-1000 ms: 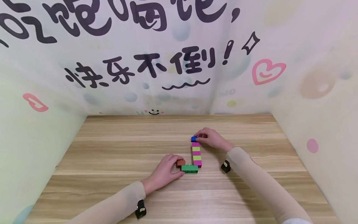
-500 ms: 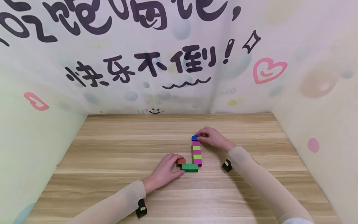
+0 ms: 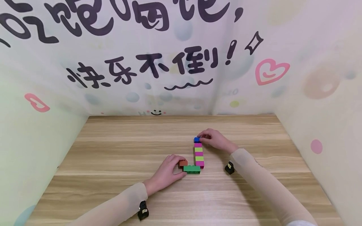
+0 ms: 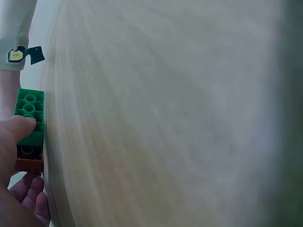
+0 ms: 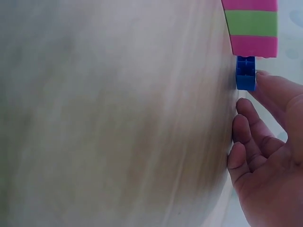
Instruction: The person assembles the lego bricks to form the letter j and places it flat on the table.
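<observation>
My left hand (image 3: 165,175) holds the left end of a build of toy building bricks lying on the table. Its thumb presses the tubed underside of a green brick (image 3: 192,169), while its fingers lie at a brown brick (image 3: 183,163) behind that one. From the green brick's right end, a row of magenta and lime bricks (image 3: 199,155) runs away from me. Beyond the row's far end, my right hand (image 3: 216,139) pinches a small blue brick (image 3: 196,140). In the right wrist view, the blue brick's hollow side (image 5: 245,71) shows close against the magenta end; whether they join, I cannot tell.
The build lies on a wood-grain table (image 3: 118,141), enclosed by a printed back wall (image 3: 181,103) and pale side walls. A black wrist device hangs beneath the left sleeve (image 3: 143,211) and another beneath the right sleeve (image 3: 229,168).
</observation>
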{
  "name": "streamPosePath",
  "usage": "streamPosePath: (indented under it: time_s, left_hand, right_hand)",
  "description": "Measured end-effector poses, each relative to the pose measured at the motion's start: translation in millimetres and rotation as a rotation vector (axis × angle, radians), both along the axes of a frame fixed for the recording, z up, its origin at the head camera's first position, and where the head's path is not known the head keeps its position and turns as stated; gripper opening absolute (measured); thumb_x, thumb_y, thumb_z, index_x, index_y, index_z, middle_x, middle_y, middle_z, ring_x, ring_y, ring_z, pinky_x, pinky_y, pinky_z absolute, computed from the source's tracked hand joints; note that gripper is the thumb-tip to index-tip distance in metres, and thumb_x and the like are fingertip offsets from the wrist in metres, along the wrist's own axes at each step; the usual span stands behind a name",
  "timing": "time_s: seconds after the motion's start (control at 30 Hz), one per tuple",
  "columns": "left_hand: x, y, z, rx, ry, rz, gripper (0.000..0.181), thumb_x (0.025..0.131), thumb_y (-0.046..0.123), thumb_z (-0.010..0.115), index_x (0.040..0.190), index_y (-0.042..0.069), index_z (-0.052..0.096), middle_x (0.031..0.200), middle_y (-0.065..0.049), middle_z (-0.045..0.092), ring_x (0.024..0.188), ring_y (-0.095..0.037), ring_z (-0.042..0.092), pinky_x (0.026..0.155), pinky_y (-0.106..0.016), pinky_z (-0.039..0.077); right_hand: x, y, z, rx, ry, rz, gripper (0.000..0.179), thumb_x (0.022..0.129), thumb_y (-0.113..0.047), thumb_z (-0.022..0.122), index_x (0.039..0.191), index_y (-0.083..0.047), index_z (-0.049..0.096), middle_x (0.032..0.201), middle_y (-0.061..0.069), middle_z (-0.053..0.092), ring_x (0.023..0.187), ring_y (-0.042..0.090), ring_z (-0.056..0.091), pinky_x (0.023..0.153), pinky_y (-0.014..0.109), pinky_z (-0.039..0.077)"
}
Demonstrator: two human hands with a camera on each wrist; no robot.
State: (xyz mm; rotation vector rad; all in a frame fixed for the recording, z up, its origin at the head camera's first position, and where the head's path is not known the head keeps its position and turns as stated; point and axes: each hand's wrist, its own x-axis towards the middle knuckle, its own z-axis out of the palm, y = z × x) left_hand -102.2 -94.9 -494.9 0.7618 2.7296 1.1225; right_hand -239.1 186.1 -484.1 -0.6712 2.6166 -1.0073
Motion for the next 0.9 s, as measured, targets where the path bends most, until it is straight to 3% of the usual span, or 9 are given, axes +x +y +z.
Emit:
streamPosePath:
  time_s: [0.63,0.9]
  left_hand:
    - [0.3,-0.1,-1.5,-0.005,0.007,0.002,0.050,0.094,0.030,0.079,0.137,0.010,0.062,0.127,-0.003,0.063,0.119,-0.023,0.056,0.104,-0.046,0.046]
    - [4.2,-7.4,-2.3,0.065,-0.095,0.030,0.059,0.098,0.034,0.075,0.144,0.005,0.055,0.134,-0.008,0.061,0.125,-0.025,0.057,0.107,-0.048,0.046]
  right_hand:
    - [0.8,1,-3.0,-0.018,0.019,-0.007,0.029,0.106,-0.024,0.063,0.130,-0.009,0.071,0.111,0.005,0.069,0.095,0.019,0.058,0.085,0.036,0.050]
    - [10.4,16,-5.9,-0.034,0.042,-0.048,0.030,0.106,-0.025,0.062,0.129,-0.007,0.070,0.119,0.008,0.071,0.098,0.020,0.062,0.090,0.041,0.053]
